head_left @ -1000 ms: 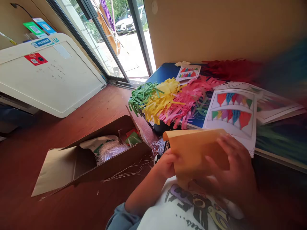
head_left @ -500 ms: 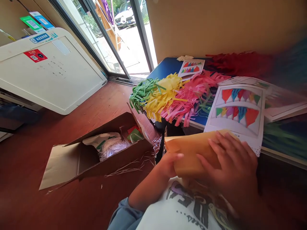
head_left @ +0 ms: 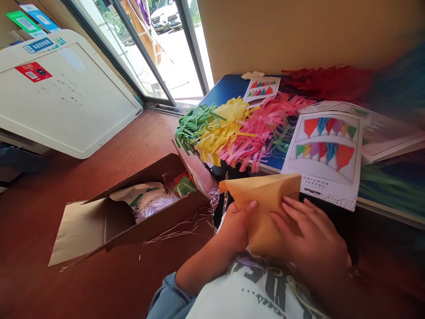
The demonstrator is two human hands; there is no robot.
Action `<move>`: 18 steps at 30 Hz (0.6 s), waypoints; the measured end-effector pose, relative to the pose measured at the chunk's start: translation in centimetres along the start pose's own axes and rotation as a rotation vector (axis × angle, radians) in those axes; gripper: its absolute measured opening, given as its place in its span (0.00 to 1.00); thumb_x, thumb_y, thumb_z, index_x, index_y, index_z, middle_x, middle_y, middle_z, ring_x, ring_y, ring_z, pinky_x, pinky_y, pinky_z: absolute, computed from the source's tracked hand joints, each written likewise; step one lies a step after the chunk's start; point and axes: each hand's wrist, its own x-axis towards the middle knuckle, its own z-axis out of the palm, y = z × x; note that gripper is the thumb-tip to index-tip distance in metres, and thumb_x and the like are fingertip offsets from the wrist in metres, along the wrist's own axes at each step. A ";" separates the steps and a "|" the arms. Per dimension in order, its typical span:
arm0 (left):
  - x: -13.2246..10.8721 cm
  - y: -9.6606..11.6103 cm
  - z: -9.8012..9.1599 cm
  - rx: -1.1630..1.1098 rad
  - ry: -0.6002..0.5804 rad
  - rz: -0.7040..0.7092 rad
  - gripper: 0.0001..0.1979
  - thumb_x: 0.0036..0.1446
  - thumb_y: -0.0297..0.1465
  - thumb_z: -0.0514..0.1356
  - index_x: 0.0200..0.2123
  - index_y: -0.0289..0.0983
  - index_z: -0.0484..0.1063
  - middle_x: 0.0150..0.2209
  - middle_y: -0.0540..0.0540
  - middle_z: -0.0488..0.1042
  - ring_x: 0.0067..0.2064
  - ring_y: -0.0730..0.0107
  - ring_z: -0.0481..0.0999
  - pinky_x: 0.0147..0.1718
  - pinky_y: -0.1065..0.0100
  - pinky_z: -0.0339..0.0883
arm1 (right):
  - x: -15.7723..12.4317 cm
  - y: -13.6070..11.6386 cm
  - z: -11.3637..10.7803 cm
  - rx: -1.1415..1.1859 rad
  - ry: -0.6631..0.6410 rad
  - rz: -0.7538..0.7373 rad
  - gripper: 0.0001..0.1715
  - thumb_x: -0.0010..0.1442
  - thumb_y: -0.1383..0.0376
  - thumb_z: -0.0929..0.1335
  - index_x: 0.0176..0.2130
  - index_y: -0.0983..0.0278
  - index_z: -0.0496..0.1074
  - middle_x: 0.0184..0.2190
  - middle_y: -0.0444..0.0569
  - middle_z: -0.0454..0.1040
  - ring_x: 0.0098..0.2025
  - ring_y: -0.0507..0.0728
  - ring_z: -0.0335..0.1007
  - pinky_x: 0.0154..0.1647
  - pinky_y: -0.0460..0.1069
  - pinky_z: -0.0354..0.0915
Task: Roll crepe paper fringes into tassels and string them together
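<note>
Orange paper (head_left: 265, 195) is gripped by left hand (head_left: 237, 226) — right hand (head_left: 312, 241) is pressed flat on it. Open box (head_left: 133, 212) is seen left, tassels (head_left: 232, 133) beyond.

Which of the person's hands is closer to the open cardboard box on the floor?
Left. The left hand sits just right of the cardboard box, pinching the orange paper; the right hand lies farther right, flat on that paper.

The folded paper (head_left: 265, 199) is plain orange-tan. Fringed tassels lie in green (head_left: 192, 126), yellow (head_left: 221, 128) and pink (head_left: 262, 133) on the blue table (head_left: 222, 88). The white card (head_left: 327, 155) shows multicoloured pennants.
</note>
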 end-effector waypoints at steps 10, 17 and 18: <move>-0.6 -0.4 -1.1 0.316 0.061 0.078 0.20 0.41 0.43 0.67 0.32 0.33 0.76 0.31 0.44 0.77 0.34 0.62 0.75 0.35 0.65 0.68 | 0.5 -0.4 -0.9 0.059 -0.098 0.049 0.09 0.61 0.69 0.62 0.38 0.66 0.71 0.38 0.49 0.74 0.40 0.54 0.70 0.45 0.49 0.67; -1.2 0.0 -1.2 0.508 0.062 0.201 0.15 0.47 0.41 0.63 0.34 0.36 0.77 0.34 0.46 0.77 0.37 0.63 0.73 0.35 0.68 0.67 | 0.6 -0.4 -0.7 0.142 -0.115 0.114 0.10 0.61 0.69 0.61 0.37 0.66 0.71 0.38 0.48 0.74 0.39 0.52 0.71 0.44 0.45 0.66; -1.2 0.1 -1.1 0.526 0.045 0.203 0.15 0.48 0.41 0.63 0.35 0.36 0.77 0.34 0.46 0.77 0.37 0.64 0.73 0.35 0.68 0.67 | 0.7 -0.3 -0.8 0.206 -0.128 0.164 0.11 0.61 0.69 0.60 0.35 0.65 0.71 0.37 0.47 0.74 0.39 0.52 0.71 0.43 0.45 0.67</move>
